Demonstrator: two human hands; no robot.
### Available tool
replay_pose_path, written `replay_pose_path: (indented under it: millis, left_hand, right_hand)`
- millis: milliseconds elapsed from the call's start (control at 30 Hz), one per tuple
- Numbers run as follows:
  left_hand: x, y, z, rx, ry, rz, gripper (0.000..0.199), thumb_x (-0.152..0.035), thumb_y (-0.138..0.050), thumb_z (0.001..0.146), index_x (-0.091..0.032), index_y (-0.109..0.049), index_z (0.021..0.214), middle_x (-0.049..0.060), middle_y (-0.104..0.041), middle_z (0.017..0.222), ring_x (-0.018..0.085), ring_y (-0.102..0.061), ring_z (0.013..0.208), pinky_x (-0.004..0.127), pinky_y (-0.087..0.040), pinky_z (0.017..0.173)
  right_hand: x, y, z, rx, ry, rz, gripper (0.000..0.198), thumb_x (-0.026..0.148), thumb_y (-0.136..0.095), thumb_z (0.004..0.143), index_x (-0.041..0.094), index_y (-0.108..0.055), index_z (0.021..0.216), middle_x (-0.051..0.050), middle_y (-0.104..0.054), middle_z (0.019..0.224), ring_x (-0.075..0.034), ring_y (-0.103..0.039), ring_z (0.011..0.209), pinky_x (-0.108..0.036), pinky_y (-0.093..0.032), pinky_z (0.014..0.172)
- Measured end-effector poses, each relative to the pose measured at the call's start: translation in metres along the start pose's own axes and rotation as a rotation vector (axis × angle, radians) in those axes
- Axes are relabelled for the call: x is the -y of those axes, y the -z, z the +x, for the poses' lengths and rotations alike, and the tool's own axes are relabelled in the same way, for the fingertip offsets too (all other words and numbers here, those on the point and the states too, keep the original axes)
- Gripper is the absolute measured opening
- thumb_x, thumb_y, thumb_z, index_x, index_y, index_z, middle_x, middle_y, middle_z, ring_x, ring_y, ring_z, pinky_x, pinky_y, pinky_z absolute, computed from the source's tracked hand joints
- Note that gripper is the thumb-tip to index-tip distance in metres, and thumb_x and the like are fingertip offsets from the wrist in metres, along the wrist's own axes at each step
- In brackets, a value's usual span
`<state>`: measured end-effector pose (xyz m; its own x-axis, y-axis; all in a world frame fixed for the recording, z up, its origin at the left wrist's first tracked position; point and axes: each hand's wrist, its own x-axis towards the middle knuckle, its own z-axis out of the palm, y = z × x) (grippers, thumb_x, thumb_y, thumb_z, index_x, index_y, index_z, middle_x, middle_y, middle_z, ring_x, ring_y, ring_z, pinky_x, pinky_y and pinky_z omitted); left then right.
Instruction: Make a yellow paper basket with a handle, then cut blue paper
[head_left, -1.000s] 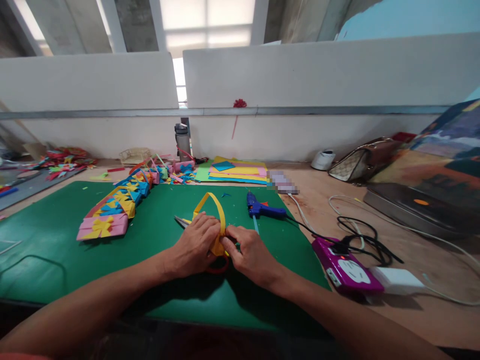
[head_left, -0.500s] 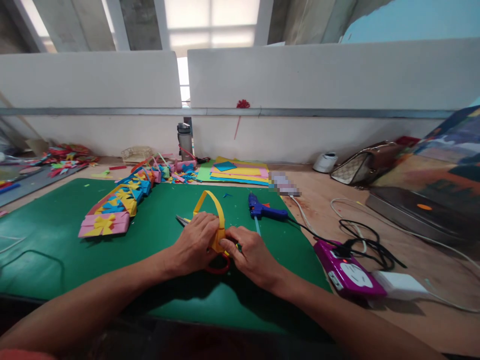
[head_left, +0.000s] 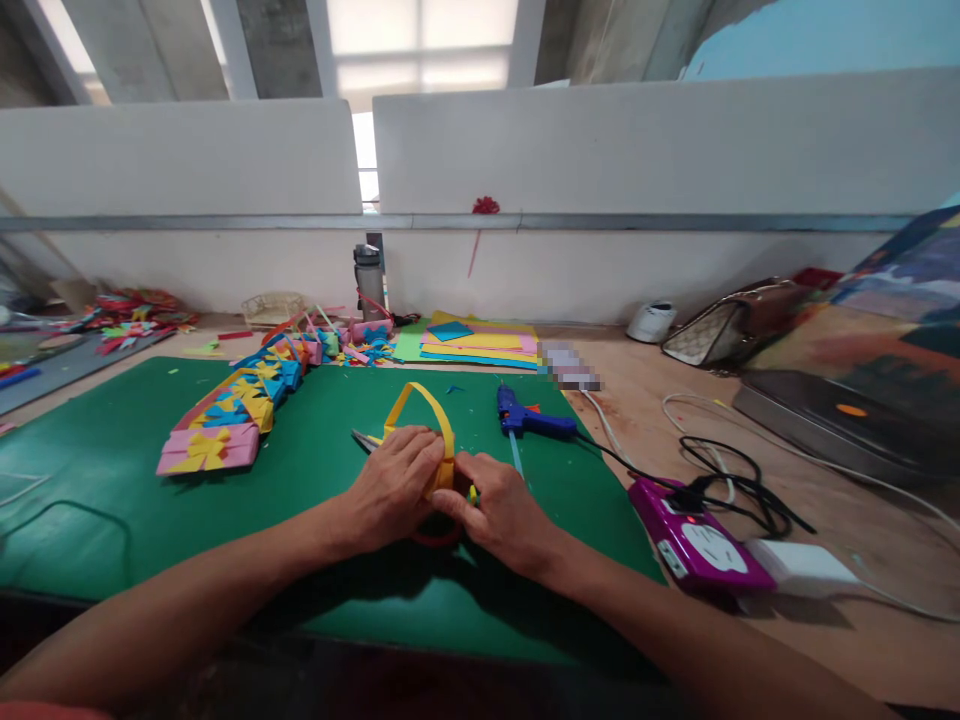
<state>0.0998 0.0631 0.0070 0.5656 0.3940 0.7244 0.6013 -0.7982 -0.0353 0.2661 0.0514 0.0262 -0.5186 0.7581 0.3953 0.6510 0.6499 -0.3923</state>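
Observation:
Between my hands is a small yellow paper basket (head_left: pixel 448 470) with a looped strip handle arching up above my fingers. My left hand (head_left: pixel 397 482) is wrapped round its near left side and hides much of it. Pressed against the right side, my right hand (head_left: pixel 499 510) pinches it with thumb and fingers. Scissors (head_left: pixel 366 440) lie on the green mat under my hands, the blade tips showing at the left and a red handle partly hidden below. A blue glue gun (head_left: pixel 536 416) rests on the mat to the right of my hands.
Finished paper baskets (head_left: pixel 210 448) stand in a row at the left. Coloured sheets (head_left: pixel 480 345) and a grey bottle (head_left: pixel 368 283) are at the back. A purple power strip (head_left: pixel 697 540) with black and white cables sits at the right, beside the green mat (head_left: pixel 315 610).
My right thumb has shifted slightly down and left along the basket, and the basket has tilted a little. The scissors and glue gun have stayed in place.

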Motion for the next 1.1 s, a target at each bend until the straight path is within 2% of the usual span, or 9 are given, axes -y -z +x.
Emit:
replay_pose_path:
  millis: [100,233,433,567,767,933,1100]
  left_hand:
    - [0.0001,0.0001,0.0004,0.034,-0.008,-0.009,0.044,-0.048,-0.045,0.082,-0.010,-0.046,0.105,0.015,-0.059,0.096,0.026,-0.053,0.093,0.042,-0.046,0.083]
    - [0.0003,-0.0007,0.0007,0.054,-0.023,-0.029,0.035,-0.035,-0.048,0.083,-0.011,-0.045,0.108,0.015,-0.059,0.100,0.025,-0.052,0.099,0.043,-0.045,0.087]
    - [-0.0021,0.0001,0.0013,0.021,0.011,-0.015,0.036,-0.024,-0.050,0.081,-0.010,-0.044,0.114,0.016,-0.059,0.101,0.026,-0.051,0.103,0.044,-0.045,0.088]
    - [-0.0032,0.0007,0.0016,-0.013,0.049,-0.003,0.040,-0.017,-0.048,0.077,-0.010,-0.042,0.116,0.015,-0.060,0.101,0.026,-0.052,0.104,0.043,-0.046,0.087]
    - [-0.0016,-0.0001,0.0006,-0.015,0.082,0.028,0.038,-0.018,-0.049,0.077,-0.011,-0.042,0.113,0.015,-0.060,0.102,0.026,-0.052,0.104,0.042,-0.046,0.088]
    - [-0.0018,-0.0002,-0.0003,0.011,0.088,0.025,0.040,-0.019,-0.052,0.075,-0.012,-0.043,0.114,0.014,-0.060,0.103,0.026,-0.051,0.107,0.042,-0.044,0.091]
    - [-0.0031,0.0054,-0.0006,0.027,0.114,0.007,0.060,-0.035,-0.062,0.070,-0.011,-0.039,0.121,0.016,-0.058,0.109,0.030,-0.048,0.108,0.046,-0.041,0.094]
  right_hand:
    - [-0.0003,-0.0013,0.0001,0.019,-0.026,0.004,0.025,0.040,-0.061,0.075,0.017,-0.053,0.075,-0.003,-0.060,0.069,-0.016,-0.050,0.064,-0.027,-0.036,0.059]
    - [-0.0013,-0.0024,0.0003,0.062,-0.019,0.049,0.014,0.026,-0.058,0.078,0.015,-0.053,0.085,-0.005,-0.063,0.080,-0.017,-0.054,0.072,-0.028,-0.039,0.065]
    - [-0.0029,-0.0012,0.0007,0.052,-0.006,0.090,0.012,0.026,-0.048,0.085,0.017,-0.049,0.077,-0.003,-0.058,0.072,-0.015,-0.051,0.063,-0.026,-0.037,0.060]
    - [-0.0047,-0.0024,0.0005,0.009,0.018,0.131,0.022,0.020,-0.034,0.090,0.018,-0.047,0.072,-0.001,-0.054,0.067,-0.013,-0.048,0.059,-0.024,-0.036,0.057]
    - [-0.0038,-0.0028,-0.0004,-0.008,0.026,0.106,0.021,0.017,-0.034,0.090,0.018,-0.052,0.078,-0.004,-0.058,0.072,-0.014,-0.052,0.065,-0.025,-0.037,0.062]
    - [-0.0034,-0.0019,-0.0005,-0.023,0.004,0.026,0.020,0.016,-0.036,0.087,0.018,-0.050,0.073,-0.003,-0.058,0.068,-0.014,-0.051,0.063,-0.025,-0.035,0.059]
    - [-0.0059,0.0031,0.0037,-0.041,-0.081,0.078,0.019,0.016,-0.037,0.085,0.019,-0.046,0.068,-0.001,-0.053,0.061,-0.012,-0.048,0.054,-0.024,-0.033,0.053]
